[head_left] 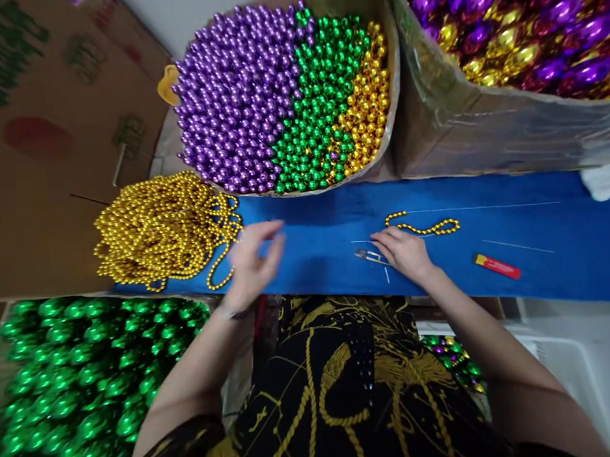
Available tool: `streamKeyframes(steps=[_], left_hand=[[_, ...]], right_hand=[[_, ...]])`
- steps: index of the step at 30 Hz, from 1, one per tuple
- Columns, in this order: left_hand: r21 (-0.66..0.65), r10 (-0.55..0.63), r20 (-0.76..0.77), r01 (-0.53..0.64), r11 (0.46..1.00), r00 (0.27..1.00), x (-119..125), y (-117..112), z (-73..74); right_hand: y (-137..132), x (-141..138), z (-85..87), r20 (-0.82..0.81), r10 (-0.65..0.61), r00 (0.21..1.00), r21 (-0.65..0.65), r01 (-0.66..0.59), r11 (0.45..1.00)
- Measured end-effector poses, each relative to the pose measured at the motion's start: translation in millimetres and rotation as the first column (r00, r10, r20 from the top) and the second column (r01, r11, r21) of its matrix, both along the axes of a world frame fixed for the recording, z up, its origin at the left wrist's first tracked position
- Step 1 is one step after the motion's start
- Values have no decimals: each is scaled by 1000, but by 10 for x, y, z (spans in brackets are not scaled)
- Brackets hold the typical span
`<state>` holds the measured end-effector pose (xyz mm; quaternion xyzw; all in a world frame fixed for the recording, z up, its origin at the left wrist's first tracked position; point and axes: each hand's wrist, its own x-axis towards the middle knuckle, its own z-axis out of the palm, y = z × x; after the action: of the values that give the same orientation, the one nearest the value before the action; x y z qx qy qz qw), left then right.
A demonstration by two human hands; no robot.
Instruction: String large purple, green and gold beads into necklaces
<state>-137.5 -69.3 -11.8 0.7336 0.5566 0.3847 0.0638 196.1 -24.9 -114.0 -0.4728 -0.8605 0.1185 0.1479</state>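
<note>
My left hand (253,260) hovers over the blue table (537,274) just right of a heap of gold bead strings (162,230); its fingers are spread and blurred by motion, holding nothing I can see. My right hand (403,252) rests palm down on the blue surface, fingers curled, beside small metal snips (368,255). A short gold bead strand (425,225) on a thin thread lies just beyond its fingertips. Whether the fingers pinch the thread is hidden.
A cardboard box of purple, green and gold beads (285,96) stands behind the table. A second box of larger purple and gold beads (528,34) sits at the right. Green beads (85,383) fill a box at lower left. A red lighter (497,266) lies at the right.
</note>
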Motion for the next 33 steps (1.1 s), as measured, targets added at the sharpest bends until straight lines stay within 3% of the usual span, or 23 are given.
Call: streamKeyframes(steps=[1,3,5,8,15,19,25,30,33], left_hand=[[22,-133,-55,134,991,990,157,111,-151],[4,-268,-135,271,962,954,445,354,-447],[1,-284,-222,291,957,933,657,556,-664],[-4,-299,-214,305,952,930,835,708,-790],[-171,-433,101,444,879,896,1053,675,-766],[-121,-489,107,499,858,866,1155,471,-812],[-67,-655,74,660,749,752,1312,172,-773],[-6,-717,124,723,691,686,1684,420,-513],[-102,-753,85,758,644,652,2099,739,-330]], right_hand=[[13,-48,-10,39,3,999,5,-3,1000],[19,-139,-10,103,-12,995,8,11,1000],[10,-209,1,150,-34,988,-12,37,999],[4,-270,5,173,-44,984,-80,59,995],[4,-153,-42,72,-168,983,-169,178,970],[5,-75,-22,-8,-168,986,-179,163,970],[23,-194,45,124,-11,992,-224,39,974],[-22,-100,18,131,-99,986,-236,128,963],[-120,-25,3,104,-151,983,-221,171,960]])
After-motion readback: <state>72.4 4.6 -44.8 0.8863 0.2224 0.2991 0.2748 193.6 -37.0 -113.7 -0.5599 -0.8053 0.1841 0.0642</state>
